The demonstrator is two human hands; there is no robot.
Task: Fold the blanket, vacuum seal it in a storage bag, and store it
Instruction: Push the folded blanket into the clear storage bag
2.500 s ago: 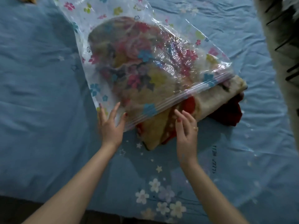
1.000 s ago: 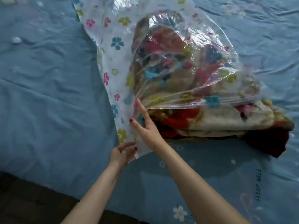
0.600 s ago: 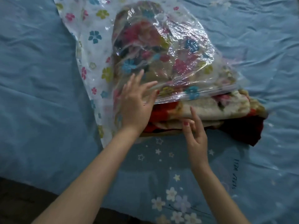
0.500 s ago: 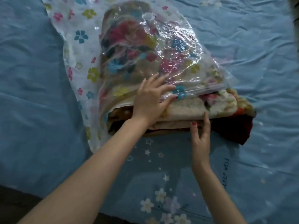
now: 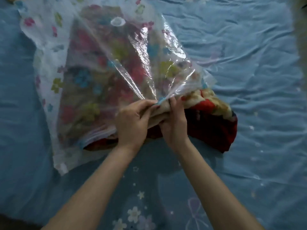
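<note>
Apparently both the left hand (image 5: pixel 132 123) and right hand (image 5: pixel 174 123) pinch the storage bag (image 5: pixel 103 67) over the blanket (image 5: pixel 209 110).

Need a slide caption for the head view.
Both hands pinch the storage bag mouth over a half-inserted folded blanket on a blue bedsheet.
</note>
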